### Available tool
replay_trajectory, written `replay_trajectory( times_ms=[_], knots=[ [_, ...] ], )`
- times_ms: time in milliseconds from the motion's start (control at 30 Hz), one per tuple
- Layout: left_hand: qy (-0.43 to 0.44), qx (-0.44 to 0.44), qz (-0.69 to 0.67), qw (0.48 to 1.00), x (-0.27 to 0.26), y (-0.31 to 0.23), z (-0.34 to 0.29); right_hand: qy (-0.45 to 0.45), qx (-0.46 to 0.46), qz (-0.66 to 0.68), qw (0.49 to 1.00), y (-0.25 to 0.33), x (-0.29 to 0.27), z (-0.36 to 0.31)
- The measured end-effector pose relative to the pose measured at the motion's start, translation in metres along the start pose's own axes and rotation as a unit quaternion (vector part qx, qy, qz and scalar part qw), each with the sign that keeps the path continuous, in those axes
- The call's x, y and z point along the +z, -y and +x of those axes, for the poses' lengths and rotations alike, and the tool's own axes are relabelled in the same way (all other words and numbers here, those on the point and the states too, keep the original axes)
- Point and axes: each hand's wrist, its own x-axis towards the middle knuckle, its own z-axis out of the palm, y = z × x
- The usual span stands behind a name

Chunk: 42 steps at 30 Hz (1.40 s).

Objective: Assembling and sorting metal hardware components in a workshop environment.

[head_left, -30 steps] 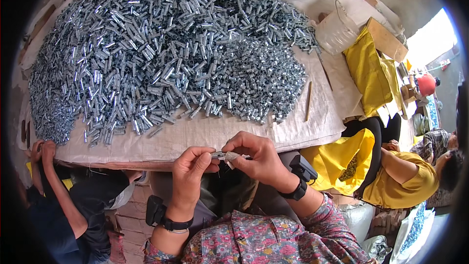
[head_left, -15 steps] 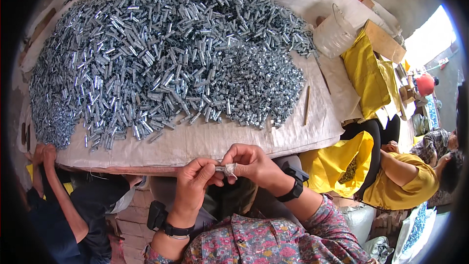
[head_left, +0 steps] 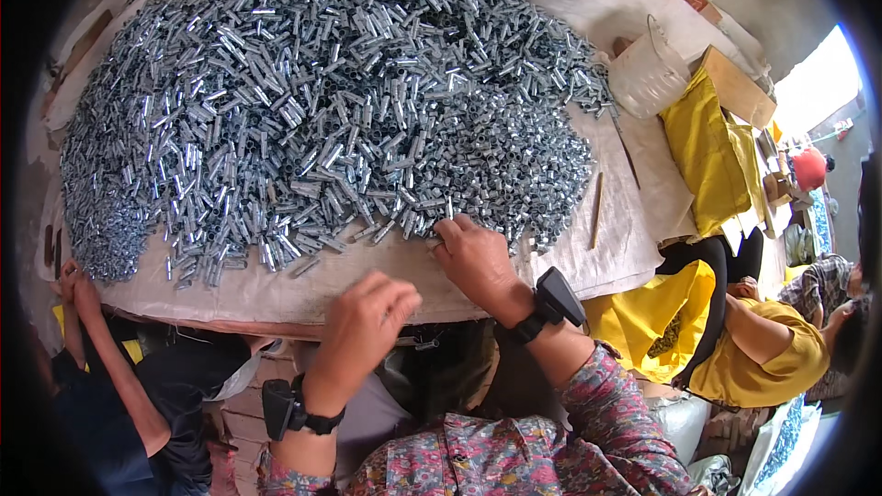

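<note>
A broad heap of shiny metal tubes [head_left: 248, 119] covers the pale sheeting [head_left: 230, 308] in front of me. Short metal rings [head_left: 519, 152] gather on its right side. My right hand [head_left: 476, 262] is at the near edge of these rings, its fingers drawn together; what they grip, if anything, is hidden. Closer to my body, my left hand [head_left: 367, 317] hovers by the table's front edge, smeared by motion, its fingers bent. Below and between my hands, a small metal tube [head_left: 426, 344] shows against the dark area over my lap.
A thin stick [head_left: 597, 209] lies right of the rings. Beyond it stand a clear plastic bucket [head_left: 649, 73] and a yellow sack [head_left: 707, 161]. An open yellow bag [head_left: 657, 321] is at my right, near a seated person in yellow [head_left: 758, 340]. Another person's hands [head_left: 78, 289] work at far left.
My hands have parted from the metal tube they held together with a whitish scrap. The right hand has reached forward to the rings; the left has drawn slightly left.
</note>
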Motion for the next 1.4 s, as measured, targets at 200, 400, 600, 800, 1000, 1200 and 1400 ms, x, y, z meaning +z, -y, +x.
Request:
replay_trajectory(
  times_ms=[200, 400, 600, 800, 1000, 1200, 1400],
  knots=[
    [-0.098, 0.006, 0.207, 0.973, 0.016, 0.044, 0.037, 0.023, -0.014, -0.022, 0.999, 0.011, 0.001, 0.004],
    [-0.113, -0.003, 0.175, 0.978, 0.028, 0.051, 0.039, 0.040, -0.041, -0.037, 0.998, 0.014, -0.006, -0.002],
    [-0.075, -0.145, -0.122, 0.979, 0.019, 0.022, 0.018, 0.005, -0.038, 0.031, 0.999, 0.009, -0.004, -0.005],
    [-0.103, -0.201, -0.436, 0.871, 0.027, 0.020, -0.012, 0.070, 0.053, 0.339, 0.937, 0.030, -0.045, -0.031],
    [-0.098, -0.242, -0.525, 0.810, 0.028, -0.007, -0.020, 0.032, 0.025, 0.395, 0.918, 0.042, -0.054, -0.059],
    [-0.080, -0.256, -0.546, 0.794, 0.026, -0.012, -0.030, 0.017, 0.011, 0.376, 0.927, 0.044, -0.057, -0.068],
    [-0.061, -0.255, -0.540, 0.800, 0.025, -0.013, -0.037, 0.028, 0.018, 0.376, 0.926, 0.046, -0.061, -0.073]
  ],
)
